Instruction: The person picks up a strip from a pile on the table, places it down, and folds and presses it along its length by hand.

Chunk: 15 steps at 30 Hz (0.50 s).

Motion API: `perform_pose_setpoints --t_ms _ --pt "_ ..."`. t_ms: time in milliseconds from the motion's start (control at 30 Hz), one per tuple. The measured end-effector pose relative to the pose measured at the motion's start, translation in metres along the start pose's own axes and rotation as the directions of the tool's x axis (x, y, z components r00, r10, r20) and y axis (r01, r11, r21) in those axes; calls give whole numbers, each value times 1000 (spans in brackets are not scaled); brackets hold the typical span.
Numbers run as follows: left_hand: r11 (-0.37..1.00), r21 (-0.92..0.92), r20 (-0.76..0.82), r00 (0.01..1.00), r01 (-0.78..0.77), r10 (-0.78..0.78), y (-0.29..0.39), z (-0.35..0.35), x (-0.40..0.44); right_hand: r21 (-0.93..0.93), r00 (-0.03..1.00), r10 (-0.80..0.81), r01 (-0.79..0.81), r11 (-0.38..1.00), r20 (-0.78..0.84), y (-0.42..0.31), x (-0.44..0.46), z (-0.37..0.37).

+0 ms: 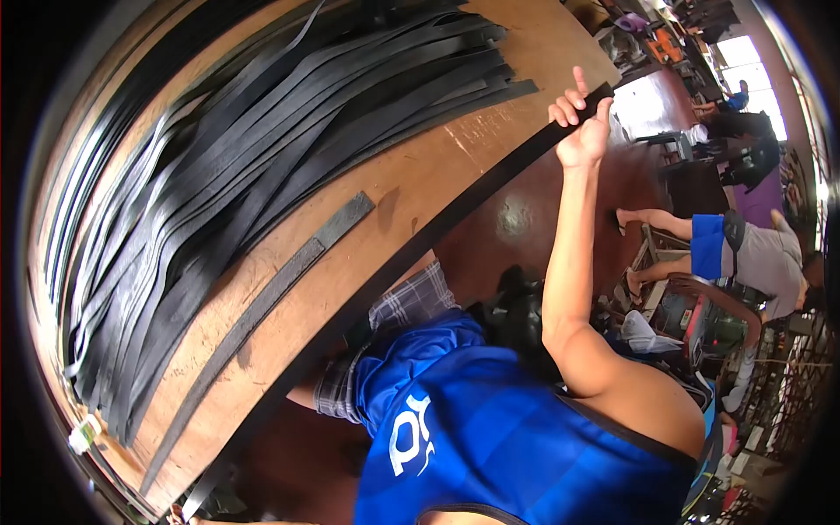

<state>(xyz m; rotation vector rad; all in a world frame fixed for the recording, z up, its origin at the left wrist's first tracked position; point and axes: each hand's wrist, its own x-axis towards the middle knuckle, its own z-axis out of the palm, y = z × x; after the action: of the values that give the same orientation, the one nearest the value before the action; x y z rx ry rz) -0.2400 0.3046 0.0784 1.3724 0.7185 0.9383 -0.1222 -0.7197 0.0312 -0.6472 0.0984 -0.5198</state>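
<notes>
A long black strip (pixel 420 241) is stretched in a diagonal along the near edge of the wooden table (pixel 297 324). My right hand (pixel 581 131), arm reaching far out, grips its upper end between thumb and fingers, with one finger pointing up. Low at the left rim of the view, my left hand (pixel 179 514) closes on the other end; only a bit of it shows. A big pile of similar black strips (pixel 254 166) covers much of the tabletop. Between the pile and the stretched strip lies one separate dark strip (pixel 289 271) with a wider, thicker-looking end.
A small white and green object (pixel 85 434) sits at the table's far left corner. Beyond the table is a reddish floor (pixel 516 210). Another person (pixel 761 254) in grey and blue is at the right among benches and clutter. Farther back, someone in blue (pixel 737 96) is visible.
</notes>
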Motion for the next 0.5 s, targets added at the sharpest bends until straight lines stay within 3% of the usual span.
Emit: perform_pose_setpoints --t_ms 33,167,500 --pt "1000 -12 16 1000 -8 8 -1 11 -4 -192 996 -69 57 980 -56 6 -4 16" --pt "997 -69 79 996 -23 28 -7 48 -16 -480 985 -170 146 865 -7 17 -11 51" --pt "976 -213 170 983 -33 71 -11 96 -23 -529 973 -223 222 819 63 22 -10 80"
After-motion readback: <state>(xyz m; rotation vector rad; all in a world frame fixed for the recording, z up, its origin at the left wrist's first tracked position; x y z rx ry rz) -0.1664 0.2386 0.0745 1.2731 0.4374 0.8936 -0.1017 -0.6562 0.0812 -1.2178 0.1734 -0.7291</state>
